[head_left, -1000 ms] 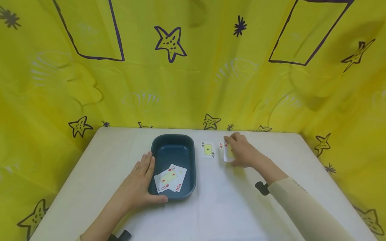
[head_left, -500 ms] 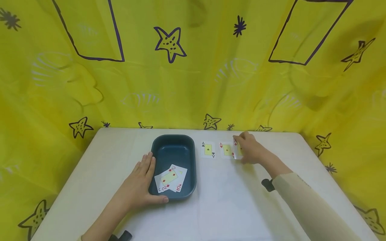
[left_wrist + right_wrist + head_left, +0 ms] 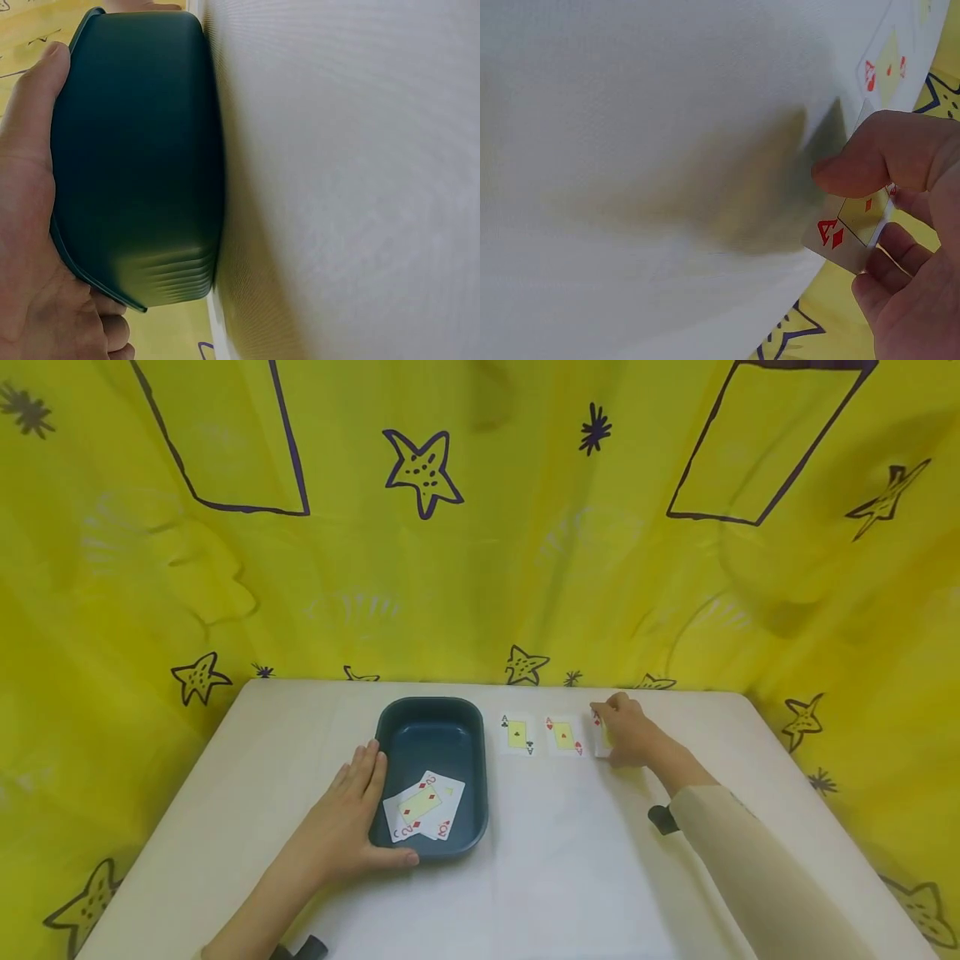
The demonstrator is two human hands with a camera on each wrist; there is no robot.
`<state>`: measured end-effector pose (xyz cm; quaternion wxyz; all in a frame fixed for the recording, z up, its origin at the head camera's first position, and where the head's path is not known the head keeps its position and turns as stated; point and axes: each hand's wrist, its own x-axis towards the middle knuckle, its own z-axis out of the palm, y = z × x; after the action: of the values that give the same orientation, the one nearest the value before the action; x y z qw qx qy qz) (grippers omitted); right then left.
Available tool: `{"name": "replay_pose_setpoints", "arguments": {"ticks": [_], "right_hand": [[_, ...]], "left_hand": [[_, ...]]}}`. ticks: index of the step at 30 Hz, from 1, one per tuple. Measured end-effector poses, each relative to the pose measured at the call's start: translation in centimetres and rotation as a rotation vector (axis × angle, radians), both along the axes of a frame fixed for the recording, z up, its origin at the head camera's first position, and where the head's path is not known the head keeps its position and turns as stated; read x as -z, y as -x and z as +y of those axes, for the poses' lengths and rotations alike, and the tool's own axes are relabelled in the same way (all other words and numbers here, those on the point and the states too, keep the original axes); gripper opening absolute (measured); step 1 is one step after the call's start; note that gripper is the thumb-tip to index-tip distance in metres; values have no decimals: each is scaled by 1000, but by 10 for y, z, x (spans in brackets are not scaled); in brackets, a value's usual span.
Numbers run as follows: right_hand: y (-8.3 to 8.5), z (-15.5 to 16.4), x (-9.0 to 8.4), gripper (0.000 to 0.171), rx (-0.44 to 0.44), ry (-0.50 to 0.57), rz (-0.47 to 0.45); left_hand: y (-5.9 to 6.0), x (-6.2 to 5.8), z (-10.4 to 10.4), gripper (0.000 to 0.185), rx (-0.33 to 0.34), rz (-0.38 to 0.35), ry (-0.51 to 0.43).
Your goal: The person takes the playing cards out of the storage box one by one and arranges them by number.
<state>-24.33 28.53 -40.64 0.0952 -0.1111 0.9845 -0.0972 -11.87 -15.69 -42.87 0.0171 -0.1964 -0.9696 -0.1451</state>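
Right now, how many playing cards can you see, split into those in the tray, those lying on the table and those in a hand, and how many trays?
Cards in the blue tray: 2, overlapping
Cards flat on the table: 2, the club ace and a diamond ace
Cards held by the right hand: 1, a diamond ace
Trays: 1
Total: 5 cards, 1 tray

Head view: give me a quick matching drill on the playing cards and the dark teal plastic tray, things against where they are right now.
Things:
1. Ace of clubs card
2. Two overlapping diamond cards
3. Red ace card at the row's right end
4. Dark teal plastic tray

Places:
A. Pinched in the right hand
B. Inside the tray
C. Flat on the white table, nearest the tray
D. Against the left hand

Pairs: 1-C, 2-B, 3-A, 4-D
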Motion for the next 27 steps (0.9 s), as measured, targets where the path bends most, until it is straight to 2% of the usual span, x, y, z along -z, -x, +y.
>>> {"name": "replay_pose_setpoints", "arguments": {"ticks": [6, 16, 27], "right_hand": [[1, 8, 9, 92, -30, -61, -9], [1, 13, 13, 92, -63, -77, 16], [-11, -8, -1, 92, -106, -6, 85]], "left_hand": [[-2, 3, -1, 138, 16, 4, -1], [-2, 1, -1, 139, 13, 7, 5], [-1, -1, -2, 139, 7, 13, 2]]}}
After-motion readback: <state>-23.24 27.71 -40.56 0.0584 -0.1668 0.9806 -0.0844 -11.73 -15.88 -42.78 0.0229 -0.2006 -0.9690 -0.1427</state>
